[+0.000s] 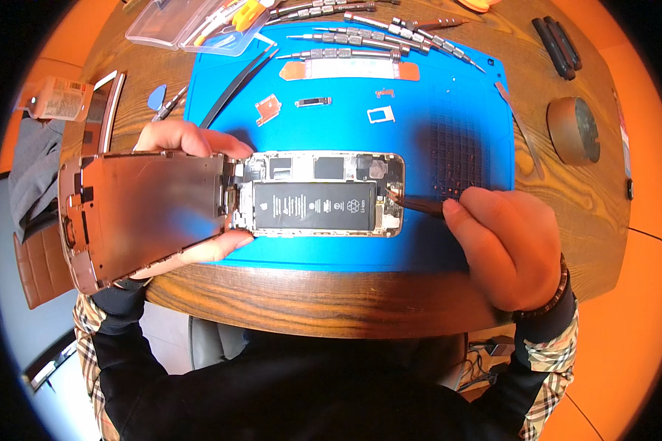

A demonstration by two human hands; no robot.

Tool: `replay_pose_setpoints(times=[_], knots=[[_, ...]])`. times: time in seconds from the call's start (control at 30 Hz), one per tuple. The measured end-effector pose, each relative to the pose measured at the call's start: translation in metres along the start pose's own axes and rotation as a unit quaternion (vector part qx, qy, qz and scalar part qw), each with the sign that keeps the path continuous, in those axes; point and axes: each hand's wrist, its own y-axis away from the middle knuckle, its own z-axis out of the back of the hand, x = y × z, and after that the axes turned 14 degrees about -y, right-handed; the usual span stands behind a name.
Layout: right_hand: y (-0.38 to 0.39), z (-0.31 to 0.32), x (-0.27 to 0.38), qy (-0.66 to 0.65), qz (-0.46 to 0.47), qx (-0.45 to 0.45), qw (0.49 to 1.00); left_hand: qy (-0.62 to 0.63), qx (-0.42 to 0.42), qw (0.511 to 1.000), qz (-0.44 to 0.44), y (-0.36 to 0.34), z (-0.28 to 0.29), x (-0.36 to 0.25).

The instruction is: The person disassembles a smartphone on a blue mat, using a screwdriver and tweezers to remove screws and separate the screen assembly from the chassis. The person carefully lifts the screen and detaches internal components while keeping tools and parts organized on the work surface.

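An opened smartphone (315,206) lies on the blue mat, its black battery and inner parts bare. Its display panel (151,213) is folded out to the left and tilted up, still next to the body at that end. Behind the panel, my left hand (187,138) grips the phone at the joint, fingers above and thumb below; the panel hides the palm. My right hand (504,239) pinches dark tweezers (423,207), whose tips touch or hover over the phone's right end. Whether anything sits between the tips I cannot tell.
Beyond the phone lie small metal parts (268,109), a SIM tray (380,115) and black tweezers (237,88). Several screwdrivers (338,54) and a clear plastic box (165,29) are at the back. A round dark object (574,131) stands at right, near a thin metal strip (518,132).
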Motion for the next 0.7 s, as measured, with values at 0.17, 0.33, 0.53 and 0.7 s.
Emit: replay_pose_setpoints(times=[0.17, 0.33, 0.53, 0.7], knots=[[0.0018, -0.0025, -0.0017, -0.005, 0.006, -0.003, 1.000, 0.018, -0.003, 1.000, 0.002, -0.0001, 0.0003, 0.0037], [0.0017, -0.0072, -0.0027, 0.000, 0.022, -0.022, 1.000, -0.011, 0.007, 1.000, -0.013, -0.0008, 0.0034, 0.0034], [0.0010, -0.0084, 0.0002, 0.018, 0.016, -0.019, 1.000, -0.001, -0.007, 1.000, -0.017, -0.0018, 0.0016, 0.0060], [-0.0027, -0.0077, 0.0056, 0.029, 0.020, -0.015, 0.999, -0.016, 0.006, 1.000, -0.001, -0.0001, 0.0042, 0.0066]])
